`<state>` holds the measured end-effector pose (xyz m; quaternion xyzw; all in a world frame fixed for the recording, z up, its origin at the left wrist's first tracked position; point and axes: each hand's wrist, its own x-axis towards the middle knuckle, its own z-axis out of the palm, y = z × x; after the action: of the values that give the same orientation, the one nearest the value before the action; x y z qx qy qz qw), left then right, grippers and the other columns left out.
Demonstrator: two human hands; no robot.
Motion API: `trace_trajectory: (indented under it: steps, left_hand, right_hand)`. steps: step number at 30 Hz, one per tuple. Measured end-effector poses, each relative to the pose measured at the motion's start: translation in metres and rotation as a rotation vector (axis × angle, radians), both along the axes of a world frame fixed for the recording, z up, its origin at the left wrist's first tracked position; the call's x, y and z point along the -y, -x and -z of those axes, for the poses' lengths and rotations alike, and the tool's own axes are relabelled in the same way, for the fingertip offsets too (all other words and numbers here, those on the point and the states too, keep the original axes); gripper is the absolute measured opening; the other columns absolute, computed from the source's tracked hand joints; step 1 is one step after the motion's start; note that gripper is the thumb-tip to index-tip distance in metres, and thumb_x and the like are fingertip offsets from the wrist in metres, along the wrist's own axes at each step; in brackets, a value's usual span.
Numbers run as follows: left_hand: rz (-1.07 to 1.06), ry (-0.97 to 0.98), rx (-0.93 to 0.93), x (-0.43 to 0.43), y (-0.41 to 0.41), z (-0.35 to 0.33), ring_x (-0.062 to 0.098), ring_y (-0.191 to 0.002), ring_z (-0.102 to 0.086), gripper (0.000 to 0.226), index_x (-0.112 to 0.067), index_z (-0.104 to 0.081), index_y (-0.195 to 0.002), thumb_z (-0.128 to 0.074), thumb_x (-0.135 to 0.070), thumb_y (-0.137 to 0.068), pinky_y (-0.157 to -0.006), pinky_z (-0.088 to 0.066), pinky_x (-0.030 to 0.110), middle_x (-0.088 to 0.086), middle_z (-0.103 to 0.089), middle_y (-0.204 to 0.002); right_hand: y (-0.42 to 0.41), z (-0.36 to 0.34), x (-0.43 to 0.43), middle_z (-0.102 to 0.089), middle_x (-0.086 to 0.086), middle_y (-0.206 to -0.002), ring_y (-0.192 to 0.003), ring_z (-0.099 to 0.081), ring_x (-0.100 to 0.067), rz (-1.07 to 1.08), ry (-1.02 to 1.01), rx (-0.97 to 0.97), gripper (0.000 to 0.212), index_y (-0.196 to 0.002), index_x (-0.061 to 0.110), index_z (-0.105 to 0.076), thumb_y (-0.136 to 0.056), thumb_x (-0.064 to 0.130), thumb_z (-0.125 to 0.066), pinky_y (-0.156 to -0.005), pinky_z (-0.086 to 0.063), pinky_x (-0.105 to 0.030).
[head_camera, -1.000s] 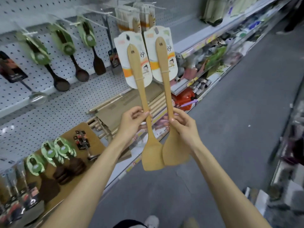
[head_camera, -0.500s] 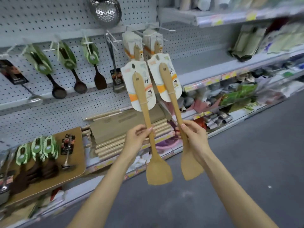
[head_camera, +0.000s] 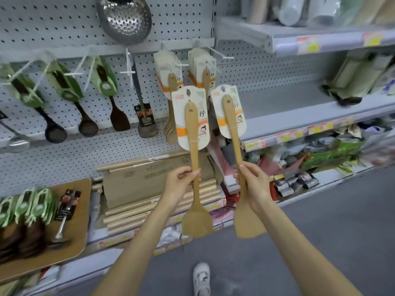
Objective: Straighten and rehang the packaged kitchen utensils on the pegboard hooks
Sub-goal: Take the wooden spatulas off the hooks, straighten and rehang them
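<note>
The left hand (head_camera: 179,180) grips the handle of a carded wooden spatula (head_camera: 193,146), blade down and backing card up. The right hand (head_camera: 253,182) grips a second wooden spatula (head_camera: 234,133) the same way, just beside the first and tilted slightly left at the top. Both are held in the air in front of the pegboard (head_camera: 64,28), off any hook, their cards overlapping two stacks of matching hung spatulas (head_camera: 168,67). Left of these hang dark ladles in green packaging (head_camera: 64,86) and, higher, a perforated metal skimmer (head_camera: 126,18). Rolling pins (head_camera: 162,206) lie on the shelf below the hands.
</note>
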<state>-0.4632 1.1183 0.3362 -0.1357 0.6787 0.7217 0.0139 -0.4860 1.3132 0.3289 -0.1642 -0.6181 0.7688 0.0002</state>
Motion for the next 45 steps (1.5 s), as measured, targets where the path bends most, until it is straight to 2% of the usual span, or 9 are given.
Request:
trace_trajectory:
  steps: [8,12,18,23,30,36,39,41,45]
  left_hand:
    - [-0.009,0.044,0.017,0.007,0.080,0.005,0.010,-0.072,-0.067,0.014,0.000,-0.068,-0.098,-0.063,-0.008,-0.088,-0.079,-0.056,0.031,0.013,-0.070,-0.088]
    - [-0.031,0.045,0.047,0.007,0.091,0.007,0.011,-0.073,-0.068,0.007,-0.006,-0.069,-0.091,-0.063,-0.007,-0.087,-0.080,-0.056,0.033,0.008,-0.071,-0.085]
    - [-0.111,0.050,0.058,0.006,0.094,0.009,0.019,-0.083,-0.069,0.007,-0.008,-0.070,-0.089,-0.064,-0.008,-0.086,-0.080,-0.058,0.031,0.008,-0.072,-0.087]
    - [-0.146,0.050,0.055,0.011,0.098,0.009,0.019,-0.082,-0.069,0.008,-0.008,-0.071,-0.089,-0.065,-0.010,-0.086,-0.081,-0.057,0.036,0.007,-0.073,-0.085]
    - [-0.217,0.041,0.050,0.019,0.105,0.010,0.028,-0.089,-0.069,0.008,-0.007,-0.071,-0.089,-0.067,-0.010,-0.084,-0.080,-0.057,0.036,0.013,-0.072,-0.090]
    - [-0.239,0.057,0.044,0.029,0.107,0.017,0.029,-0.088,-0.069,0.011,-0.003,-0.071,-0.091,-0.067,-0.010,-0.084,-0.081,-0.057,0.038,0.019,-0.071,-0.094]
    - [-0.239,0.058,0.037,0.031,0.108,0.022,0.028,-0.085,-0.067,0.013,0.002,-0.070,-0.091,-0.066,-0.007,-0.084,-0.078,-0.058,0.036,0.023,-0.070,-0.094]
    - [-0.245,0.054,0.035,0.033,0.109,0.024,0.026,-0.083,-0.067,0.012,0.002,-0.071,-0.091,-0.067,-0.007,-0.083,-0.076,-0.059,0.034,0.023,-0.070,-0.093]
    - [-0.239,0.058,0.031,0.038,0.110,0.026,0.028,-0.084,-0.068,0.008,-0.002,-0.071,-0.088,-0.067,-0.007,-0.083,-0.078,-0.058,0.035,0.021,-0.071,-0.094]
  right_hand:
    - [0.094,0.014,0.010,-0.066,-0.011,-0.082,-0.068,-0.062,-0.015,-0.010,0.071,0.007,0.014,-0.103,0.005,-0.067,-0.093,0.011,-0.059,-0.064,-0.055,-0.021]
    - [0.112,0.026,0.007,-0.068,-0.012,-0.084,-0.075,-0.063,-0.019,-0.055,0.068,0.019,0.012,-0.100,0.009,-0.068,-0.093,0.011,-0.059,-0.071,-0.054,-0.027]
    - [0.132,0.042,0.001,-0.068,-0.010,-0.080,-0.072,-0.062,-0.019,-0.138,0.039,0.017,0.015,-0.104,0.004,-0.067,-0.092,0.010,-0.060,-0.067,-0.051,-0.029]
    - [0.160,0.042,-0.001,-0.069,-0.010,-0.081,-0.076,-0.063,-0.021,-0.164,0.044,0.032,0.012,-0.099,0.007,-0.070,-0.091,0.010,-0.062,-0.078,-0.054,-0.034]
    - [0.205,0.031,0.022,-0.071,-0.010,-0.089,-0.076,-0.066,-0.015,-0.192,-0.014,0.054,0.020,-0.107,0.008,-0.069,-0.091,0.019,-0.063,-0.071,-0.056,-0.026]
    - [0.228,0.027,0.041,-0.066,-0.011,-0.083,-0.073,-0.061,-0.019,-0.201,0.017,0.072,0.020,-0.105,0.005,-0.068,-0.091,0.017,-0.063,-0.076,-0.055,-0.033]
    - [0.234,0.038,0.046,-0.068,-0.011,-0.084,-0.079,-0.063,-0.022,-0.232,-0.025,0.085,0.013,-0.095,0.012,-0.071,-0.090,0.022,-0.064,-0.078,-0.053,-0.033]
    - [0.238,0.045,0.047,-0.070,-0.008,-0.088,-0.087,-0.064,-0.022,-0.251,-0.069,0.103,0.011,-0.088,0.018,-0.072,-0.089,0.026,-0.065,-0.086,-0.053,-0.036]
    - [0.248,0.055,0.046,-0.069,-0.007,-0.095,-0.097,-0.063,-0.026,-0.281,-0.138,0.129,0.010,-0.086,0.025,-0.073,-0.086,0.033,-0.068,-0.096,-0.051,-0.045]
